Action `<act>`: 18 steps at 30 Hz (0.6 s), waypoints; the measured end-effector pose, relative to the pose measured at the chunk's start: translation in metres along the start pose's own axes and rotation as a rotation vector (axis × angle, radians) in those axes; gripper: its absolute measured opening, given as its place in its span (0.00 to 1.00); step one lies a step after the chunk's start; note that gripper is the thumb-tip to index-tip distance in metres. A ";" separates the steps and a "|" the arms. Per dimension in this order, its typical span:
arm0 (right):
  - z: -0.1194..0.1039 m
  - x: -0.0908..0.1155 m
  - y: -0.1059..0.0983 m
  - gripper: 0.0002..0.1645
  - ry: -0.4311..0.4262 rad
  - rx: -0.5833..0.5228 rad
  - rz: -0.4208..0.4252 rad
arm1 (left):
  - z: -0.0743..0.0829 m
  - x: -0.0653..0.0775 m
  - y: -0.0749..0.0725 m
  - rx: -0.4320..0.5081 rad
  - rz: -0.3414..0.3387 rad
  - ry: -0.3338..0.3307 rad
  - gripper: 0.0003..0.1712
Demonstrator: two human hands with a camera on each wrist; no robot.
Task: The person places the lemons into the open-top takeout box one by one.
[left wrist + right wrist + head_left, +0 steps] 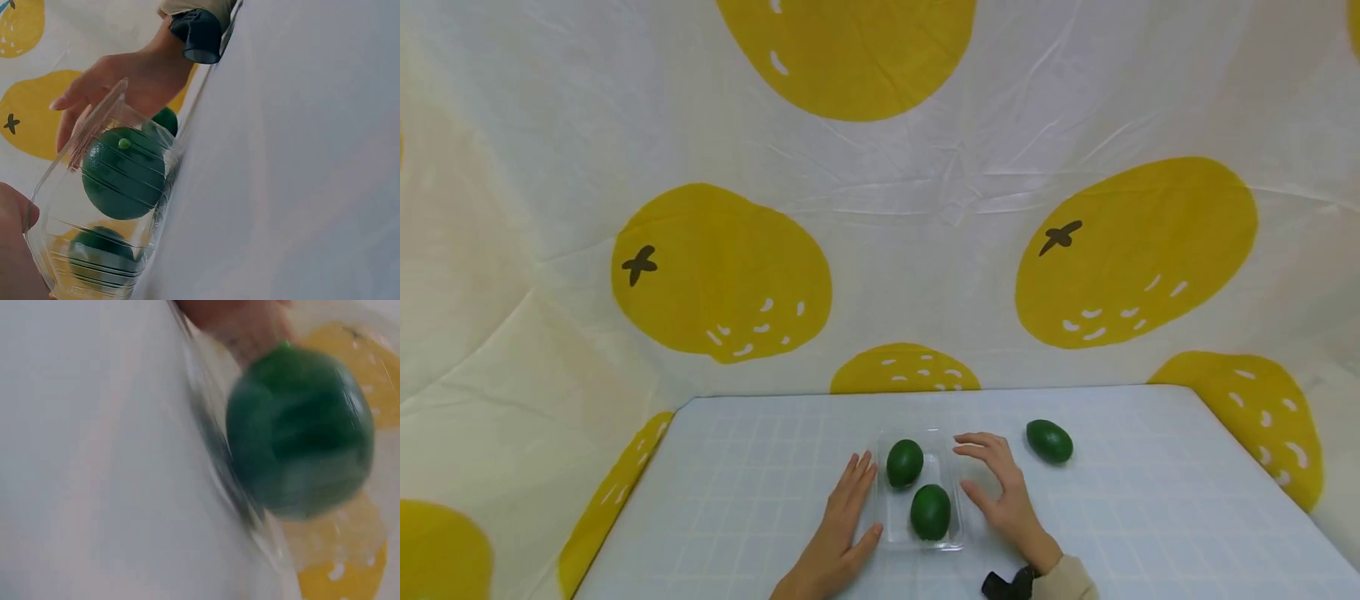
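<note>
A clear plastic box [887, 542] holds two dark green avocados, one toward the back [905, 463] and one nearer the front [931, 512]. My left hand [842, 533] rests along the box's left side, fingers straight and thumb at its near left edge. In the left wrist view the thumb [15, 212] is close against the box wall [40, 231]. To the right of the box is my right hand [1006, 492], fingers spread and slightly bent, with nothing in it. A third avocado [1049, 442] lies on the table beyond that hand. The right wrist view is blurred.
A pale checked cloth covers the table [737, 500]. Behind it hangs a white sheet [925, 275] printed with yellow fruit. A black strap-like device [1009, 583] sits at the right wrist, by the beige sleeve [1063, 581].
</note>
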State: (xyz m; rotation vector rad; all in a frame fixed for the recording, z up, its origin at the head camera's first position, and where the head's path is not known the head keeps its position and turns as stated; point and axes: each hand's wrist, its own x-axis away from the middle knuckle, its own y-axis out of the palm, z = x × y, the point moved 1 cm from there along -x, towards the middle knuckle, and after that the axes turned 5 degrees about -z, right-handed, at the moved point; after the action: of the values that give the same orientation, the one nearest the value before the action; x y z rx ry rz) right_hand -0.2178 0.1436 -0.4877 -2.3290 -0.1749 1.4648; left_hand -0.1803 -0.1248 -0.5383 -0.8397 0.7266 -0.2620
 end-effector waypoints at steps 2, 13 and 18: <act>0.000 -0.004 -0.011 0.20 0.002 0.023 0.033 | 0.001 0.000 0.001 0.002 -0.001 -0.002 0.41; 0.041 -0.006 -0.074 0.28 0.065 0.180 -0.033 | 0.002 0.004 0.001 0.036 -0.086 -0.105 0.41; 0.058 0.000 -0.100 0.36 0.157 0.282 -0.187 | 0.001 0.002 0.000 0.009 -0.029 -0.039 0.41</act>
State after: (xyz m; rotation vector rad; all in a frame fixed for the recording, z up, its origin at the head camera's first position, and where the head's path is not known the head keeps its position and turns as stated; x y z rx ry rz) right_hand -0.2598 0.2505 -0.4716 -2.1243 -0.1301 1.1323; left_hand -0.1781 -0.1249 -0.5385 -0.8456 0.6772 -0.2740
